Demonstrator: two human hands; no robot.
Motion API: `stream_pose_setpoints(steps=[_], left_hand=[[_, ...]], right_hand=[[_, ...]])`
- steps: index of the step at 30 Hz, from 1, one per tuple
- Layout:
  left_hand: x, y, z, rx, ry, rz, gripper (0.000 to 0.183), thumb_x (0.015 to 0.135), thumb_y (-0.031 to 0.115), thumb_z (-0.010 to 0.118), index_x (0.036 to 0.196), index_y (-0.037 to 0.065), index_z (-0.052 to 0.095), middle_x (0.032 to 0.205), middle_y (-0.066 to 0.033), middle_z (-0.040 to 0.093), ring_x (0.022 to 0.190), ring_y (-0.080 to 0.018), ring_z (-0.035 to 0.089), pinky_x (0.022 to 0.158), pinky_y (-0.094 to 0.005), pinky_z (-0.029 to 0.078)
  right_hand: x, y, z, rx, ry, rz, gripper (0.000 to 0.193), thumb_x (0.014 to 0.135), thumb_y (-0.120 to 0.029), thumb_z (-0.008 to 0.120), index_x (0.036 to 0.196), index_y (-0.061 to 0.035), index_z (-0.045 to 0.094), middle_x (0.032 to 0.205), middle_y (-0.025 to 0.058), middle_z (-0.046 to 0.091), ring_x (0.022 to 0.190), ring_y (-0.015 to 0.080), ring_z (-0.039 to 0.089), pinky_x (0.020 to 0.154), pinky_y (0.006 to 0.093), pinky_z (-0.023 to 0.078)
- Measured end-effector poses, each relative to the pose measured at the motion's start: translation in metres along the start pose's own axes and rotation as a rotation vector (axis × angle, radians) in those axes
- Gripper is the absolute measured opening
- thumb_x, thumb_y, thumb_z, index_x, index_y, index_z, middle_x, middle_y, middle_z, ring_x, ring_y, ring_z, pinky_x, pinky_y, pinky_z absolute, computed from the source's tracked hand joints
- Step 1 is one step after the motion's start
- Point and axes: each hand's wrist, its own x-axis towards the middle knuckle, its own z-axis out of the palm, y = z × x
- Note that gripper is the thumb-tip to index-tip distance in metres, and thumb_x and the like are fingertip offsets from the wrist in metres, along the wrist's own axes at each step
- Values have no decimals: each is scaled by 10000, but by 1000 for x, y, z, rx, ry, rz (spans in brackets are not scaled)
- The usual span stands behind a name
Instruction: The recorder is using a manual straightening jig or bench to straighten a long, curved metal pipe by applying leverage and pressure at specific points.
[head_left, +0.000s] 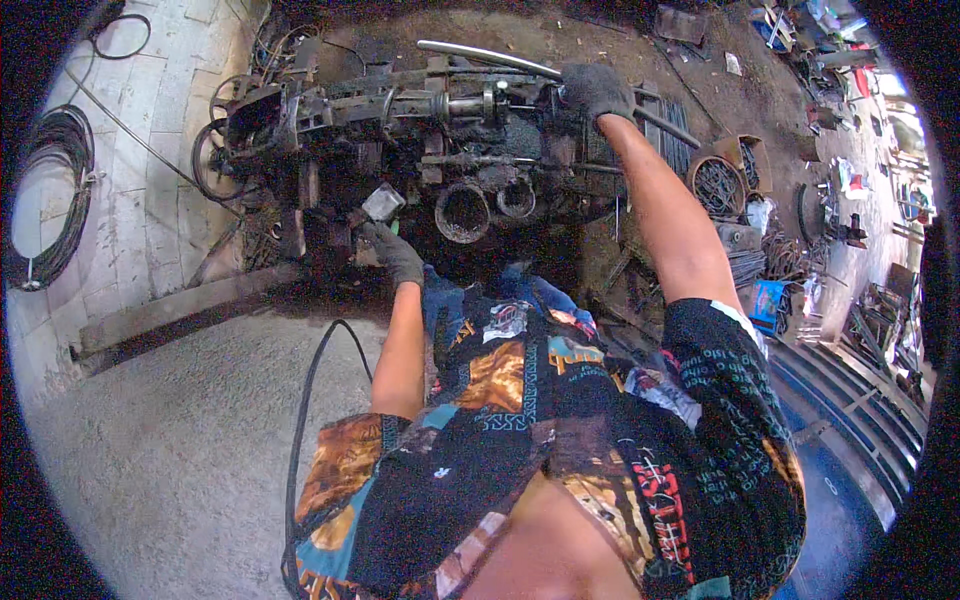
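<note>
My right hand (pixel 598 91), in a dark grey glove, is closed round a long, slightly curved metal bar (pixel 490 58) at the far side of a dark, greasy machine (pixel 400 110). The bar sticks out on both sides of the glove. My left hand (pixel 398 257), gloved too, reaches to the near left side of the machine, beside a small pale box (pixel 382 202). A bit of green shows at its fingertips. Its fingers are small and partly hidden, so their grip is unclear. Two round metal rings or tube ends, the larger one (pixel 462 213) on the left, face me between my hands.
A coil of black cable (pixel 50 200) hangs on the pale wall at left. A black cable loop (pixel 312 385) lies beside my left arm. On the right are a round container (pixel 718 185) of metal pieces, a cardboard box (pixel 742 160), bundled rods and blue metal framing (pixel 840 410).
</note>
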Motion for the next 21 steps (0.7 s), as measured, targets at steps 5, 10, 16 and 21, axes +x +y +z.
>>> stream_pose_setpoints(steps=[5, 10, 16, 21], left_hand=[[5, -28, -24, 1132, -166, 286, 579, 1033, 162, 489, 1532, -48, 284, 1604, -233, 292, 1512, -335, 240, 1232, -426, 213], [-15, 41, -6, 456, -68, 131, 703, 1025, 279, 534, 1567, -27, 207, 1624, -238, 239, 1516, -358, 217, 1223, -426, 205], [-9, 36, -4, 616, -197, -41, 823, 999, 460, 531, 1573, -23, 192, 1630, -258, 209, 1528, -374, 167, 1240, -426, 148], [16, -111, -42, 1241, -188, 331, 860, 1001, 526, 478, 1579, -27, 161, 1647, -271, 135, 1540, -397, 96, 1252, -436, 98]], right_hand=[[-14, -15, -20, -3, -38, -99, 312, 942, -330, 502, 1104, -161, 707, 1144, 171, 704, 1057, 393, 674, 889, 525, 530], [-34, 0, -44, 12, -19, -81, 378, 970, -350, 437, 1096, -114, 704, 1154, 184, 696, 1061, 408, 667, 873, 536, 523], [-41, 1, -42, 172, 117, 35, 512, 1008, -460, 357, 1109, -118, 724, 1167, 200, 689, 1106, 416, 644, 936, 538, 483], [-40, -28, -58, 229, 78, -152, 518, 1006, -484, 357, 1135, -132, 715, 1184, 191, 685, 1103, 415, 638, 939, 534, 474]])
